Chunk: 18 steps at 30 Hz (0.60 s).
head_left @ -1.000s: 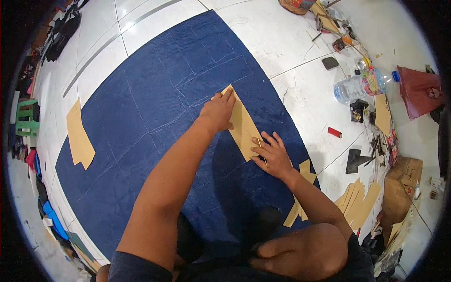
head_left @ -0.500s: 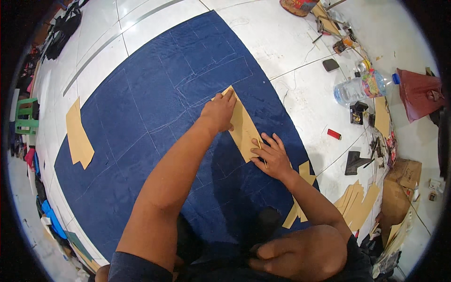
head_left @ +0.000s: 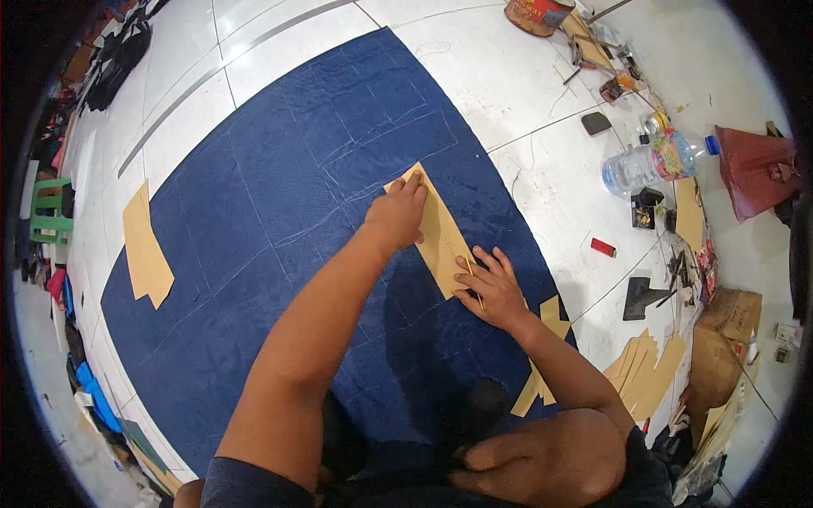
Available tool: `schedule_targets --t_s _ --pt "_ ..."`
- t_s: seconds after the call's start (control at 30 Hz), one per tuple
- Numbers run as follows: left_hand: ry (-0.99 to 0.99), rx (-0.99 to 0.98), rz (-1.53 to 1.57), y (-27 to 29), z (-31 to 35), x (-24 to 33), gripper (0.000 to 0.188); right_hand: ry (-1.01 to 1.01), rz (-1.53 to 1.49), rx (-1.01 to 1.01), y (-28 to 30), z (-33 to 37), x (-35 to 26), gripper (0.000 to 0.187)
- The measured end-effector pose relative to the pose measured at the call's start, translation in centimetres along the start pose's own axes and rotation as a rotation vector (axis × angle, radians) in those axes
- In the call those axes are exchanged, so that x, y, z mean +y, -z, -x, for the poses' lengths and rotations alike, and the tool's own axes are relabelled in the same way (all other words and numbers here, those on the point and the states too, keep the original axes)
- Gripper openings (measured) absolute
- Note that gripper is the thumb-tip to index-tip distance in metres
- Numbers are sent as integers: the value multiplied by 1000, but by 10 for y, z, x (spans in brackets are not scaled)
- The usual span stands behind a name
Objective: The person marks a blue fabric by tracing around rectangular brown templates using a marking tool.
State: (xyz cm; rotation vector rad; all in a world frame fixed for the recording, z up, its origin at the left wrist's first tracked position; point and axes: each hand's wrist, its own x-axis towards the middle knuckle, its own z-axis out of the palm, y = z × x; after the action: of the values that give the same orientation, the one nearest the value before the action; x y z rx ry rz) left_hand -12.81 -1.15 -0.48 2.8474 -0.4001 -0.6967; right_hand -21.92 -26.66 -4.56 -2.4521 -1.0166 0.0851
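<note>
A large dark blue cloth (head_left: 254,212) marked with pale chalk lines lies spread on the floor. On it rests a long tan card pattern piece (head_left: 439,233), slanting from upper left to lower right. My left hand (head_left: 398,212) presses the far end of the card, its fingers laid flat near the tip. Over the near end is my right hand (head_left: 495,292), fingers spread, with a thin yellowish pencil-like stick (head_left: 475,284) held between them. The exact kind of stick is too small to make out.
More tan card pieces lie at the cloth's left edge (head_left: 146,250), beside my right forearm (head_left: 552,317) and on the tiles at right (head_left: 648,364). A plastic bottle (head_left: 631,168), a red lighter (head_left: 603,247) and a cardboard box (head_left: 720,347) are along the right side.
The whole view has shifted slightly. Both hands keep the same places on the card, and the stick is still in my right hand.
</note>
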Motion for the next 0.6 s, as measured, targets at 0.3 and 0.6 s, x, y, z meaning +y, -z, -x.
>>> schedule_targets --t_s 0.3,0.6 --pt "11 -5 -21 -12 2 2 98 11 12 27 -2 1 -1 27" --pt "34 -3 -1 -9 3 3 98 5 10 18 -2 1 0 27"
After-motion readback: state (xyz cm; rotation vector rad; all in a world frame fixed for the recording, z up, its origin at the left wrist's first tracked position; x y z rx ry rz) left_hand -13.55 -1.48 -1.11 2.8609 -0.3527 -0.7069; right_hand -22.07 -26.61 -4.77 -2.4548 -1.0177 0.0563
